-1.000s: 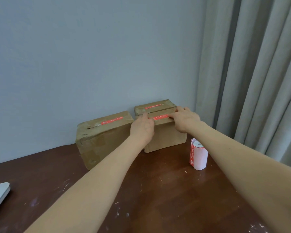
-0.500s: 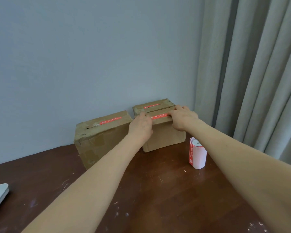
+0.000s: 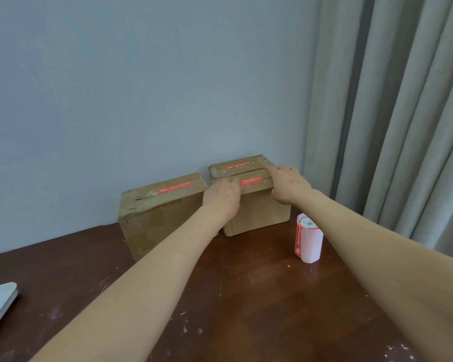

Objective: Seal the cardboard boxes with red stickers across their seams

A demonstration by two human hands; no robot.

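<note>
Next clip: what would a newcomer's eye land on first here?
Both hands rest on the front right box: the left hand and right hand flank its red sticker. A sticker roll stands upright on the table to the box's right.

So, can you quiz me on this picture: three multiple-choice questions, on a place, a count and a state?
1. Where is the sticker roll? A on the floor; B on the table beside the front box; C in a hand.
2. How many cardboard boxes show a red sticker? A one; B two; C three.
3. The roll is: A upright; B lying; C crushed.
B: it stands on wood beside that box. C: left box, back box and front box each bear one. A: its core hole faces up.
</note>
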